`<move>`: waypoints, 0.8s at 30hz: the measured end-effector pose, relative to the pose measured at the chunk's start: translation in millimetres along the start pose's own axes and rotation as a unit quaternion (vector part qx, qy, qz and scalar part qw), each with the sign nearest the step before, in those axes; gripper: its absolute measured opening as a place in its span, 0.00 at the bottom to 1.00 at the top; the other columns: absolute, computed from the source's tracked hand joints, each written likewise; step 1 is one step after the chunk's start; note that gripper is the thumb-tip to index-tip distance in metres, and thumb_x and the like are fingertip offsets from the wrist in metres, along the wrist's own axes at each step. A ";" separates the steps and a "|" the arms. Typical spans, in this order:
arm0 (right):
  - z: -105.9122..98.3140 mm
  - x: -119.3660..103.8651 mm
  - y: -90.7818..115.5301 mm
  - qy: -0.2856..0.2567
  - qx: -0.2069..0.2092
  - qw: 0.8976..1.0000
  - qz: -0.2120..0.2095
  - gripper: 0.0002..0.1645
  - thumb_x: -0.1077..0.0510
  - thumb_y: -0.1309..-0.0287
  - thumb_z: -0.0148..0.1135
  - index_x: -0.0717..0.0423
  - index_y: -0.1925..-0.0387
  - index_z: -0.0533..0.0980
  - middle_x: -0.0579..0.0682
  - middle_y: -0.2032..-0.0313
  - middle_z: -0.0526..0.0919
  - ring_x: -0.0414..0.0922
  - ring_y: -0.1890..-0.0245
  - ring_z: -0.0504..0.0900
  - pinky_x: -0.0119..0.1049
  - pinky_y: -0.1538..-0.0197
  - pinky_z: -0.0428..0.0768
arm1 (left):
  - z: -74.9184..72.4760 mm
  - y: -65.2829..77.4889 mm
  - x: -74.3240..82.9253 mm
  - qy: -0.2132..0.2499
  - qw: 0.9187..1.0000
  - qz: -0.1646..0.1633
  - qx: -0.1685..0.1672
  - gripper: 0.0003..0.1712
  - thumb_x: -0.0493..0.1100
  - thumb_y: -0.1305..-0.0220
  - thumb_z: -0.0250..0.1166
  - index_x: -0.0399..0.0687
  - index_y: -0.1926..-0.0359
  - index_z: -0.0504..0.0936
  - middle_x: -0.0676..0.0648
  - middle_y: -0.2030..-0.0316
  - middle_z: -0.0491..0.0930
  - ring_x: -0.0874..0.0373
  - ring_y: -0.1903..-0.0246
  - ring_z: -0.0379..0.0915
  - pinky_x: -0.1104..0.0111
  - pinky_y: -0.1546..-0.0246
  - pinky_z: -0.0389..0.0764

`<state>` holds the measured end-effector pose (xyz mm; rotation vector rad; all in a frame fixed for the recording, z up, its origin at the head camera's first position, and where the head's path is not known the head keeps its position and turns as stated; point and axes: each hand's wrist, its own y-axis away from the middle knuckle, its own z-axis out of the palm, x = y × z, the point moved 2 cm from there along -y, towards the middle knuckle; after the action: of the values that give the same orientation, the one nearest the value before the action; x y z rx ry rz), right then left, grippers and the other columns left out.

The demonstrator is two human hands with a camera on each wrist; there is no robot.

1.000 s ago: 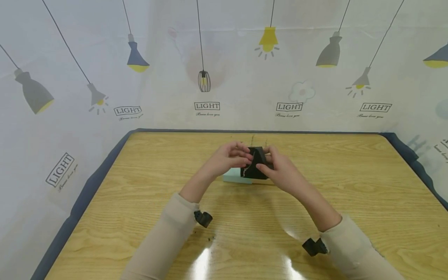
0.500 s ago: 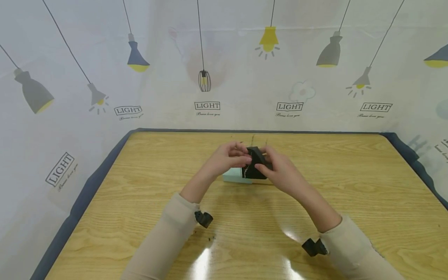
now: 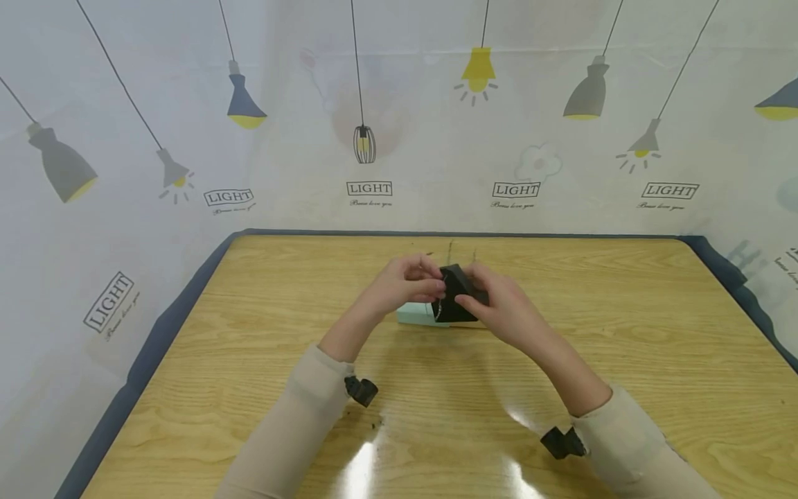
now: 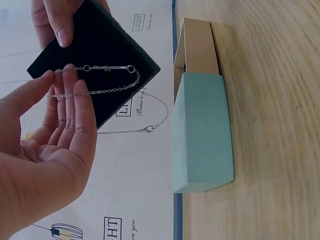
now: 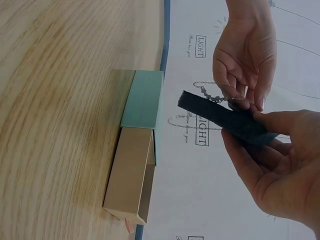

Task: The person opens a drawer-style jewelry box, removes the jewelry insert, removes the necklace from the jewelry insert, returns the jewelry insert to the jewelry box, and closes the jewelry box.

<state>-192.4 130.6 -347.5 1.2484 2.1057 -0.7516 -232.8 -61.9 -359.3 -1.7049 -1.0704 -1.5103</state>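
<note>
My right hand (image 3: 508, 301) holds a black velvety jewellery pad (image 4: 100, 50), thumb on one face and fingers behind it. A fine silver jewellery chain (image 4: 117, 89) with small sparkling stones hangs across the pad's face. Part of this chain loops below the pad, where a small clasp (image 4: 148, 129) shows. With thumb and fingertips, my left hand (image 4: 55, 135) pinches the chain at the pad's left side. The pad is tilted, held above a mint-green box sleeve (image 4: 207, 130) with a beige drawer (image 5: 127, 172) partly pulled out.
The box lies on a wood-grain table (image 3: 430, 395), just beneath both hands. A pale curtain (image 3: 424, 104) printed with lamps rises behind the table's dark-edged far side. A small ribbon tab (image 5: 129, 226) sticks out of the drawer's end.
The black pad has turned and lowered slightly in my right hand. My left fingers have shifted a little to the left, keeping hold of the chain. The box stays put.
</note>
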 end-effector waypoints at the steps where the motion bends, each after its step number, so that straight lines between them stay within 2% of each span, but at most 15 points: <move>1: -0.2 0.2 0.2 0.000 0.000 1.000 -0.001 0.20 0.62 0.32 0.60 0.59 0.41 0.73 0.60 0.45 0.83 0.56 0.44 0.83 0.53 0.47 0.84 | -0.2 0.2 0.2 -0.002 1.000 0.000 -0.002 0.08 0.36 0.31 0.62 0.38 0.53 0.78 0.46 0.61 0.83 0.62 0.61 0.82 0.58 0.48 0.85; 8: -1.3 2.5 2.2 0.014 0.001 1.000 0.001 0.19 0.61 0.32 0.60 0.59 0.42 0.73 0.59 0.46 0.84 0.56 0.44 0.84 0.53 0.48 0.85 | -1.7 1.1 0.7 -0.003 1.000 -0.006 -0.019 0.12 0.37 0.29 0.60 0.35 0.49 0.79 0.44 0.57 0.83 0.63 0.60 0.81 0.64 0.49 0.86; 15: -2.5 2.7 3.3 0.031 0.001 1.000 0.004 0.17 0.61 0.32 0.61 0.59 0.44 0.74 0.59 0.47 0.84 0.56 0.45 0.84 0.53 0.49 0.85 | -1.4 3.2 3.2 0.009 0.999 -0.024 -0.023 0.15 0.38 0.29 0.60 0.33 0.47 0.80 0.42 0.54 0.83 0.63 0.60 0.82 0.56 0.44 0.83; 20: -3.3 2.6 3.9 0.039 0.002 0.999 0.001 0.16 0.62 0.33 0.61 0.59 0.45 0.74 0.59 0.49 0.85 0.56 0.47 0.85 0.52 0.50 0.85 | -1.8 3.0 2.9 0.018 0.998 -0.046 -0.026 0.15 0.37 0.28 0.60 0.34 0.46 0.81 0.42 0.54 0.83 0.64 0.60 0.82 0.62 0.49 0.86; 24: -3.6 2.4 4.5 0.041 0.003 0.999 0.003 0.16 0.62 0.33 0.61 0.59 0.45 0.75 0.60 0.49 0.85 0.56 0.48 0.85 0.51 0.51 0.85 | -1.6 4.0 4.3 0.023 0.998 -0.059 -0.030 0.15 0.37 0.28 0.60 0.34 0.45 0.81 0.43 0.54 0.84 0.63 0.61 0.82 0.64 0.50 0.86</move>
<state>-190.0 136.4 -347.6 1.3086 2.1656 -0.7170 -230.0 -64.5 -354.6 -1.6635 -1.1291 -1.6626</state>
